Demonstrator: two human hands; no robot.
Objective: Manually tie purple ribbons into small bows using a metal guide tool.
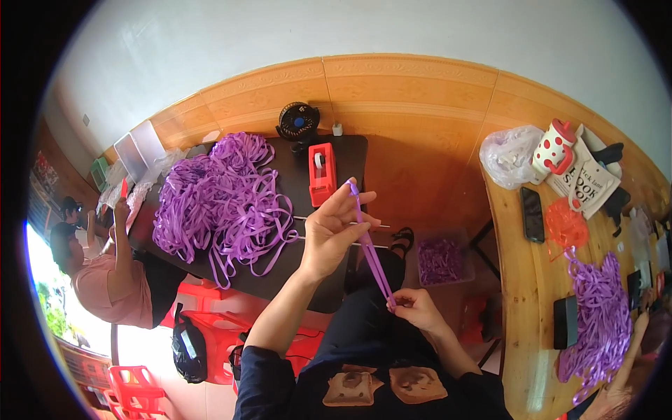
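A narrow purple ribbon (375, 264) is stretched between my two hands in front of my body, doubled into two strands. My left hand (334, 231) holds its upper end, the ribbon passing over a raised fingertip and under the thumb. Lower down and to the right, my right hand (418, 309) pinches the bottom end between thumb and fingers. On the dark table to the left lies a big tangled heap of purple ribbons (210, 203). Close to my left hand, a red tape dispenser (323, 183) stands near the table's edge, and thin metal rods (374, 244) jut out beyond that edge.
A small black fan (299, 122) stands behind the dispenser. Below sits a clear box (418, 278) of purple ribbon pieces. The wooden table (521, 294) at right carries a phone (533, 214), bags and more ribbons (598, 315); another person's arm reaches there. Someone in pink (115, 290) sits left.
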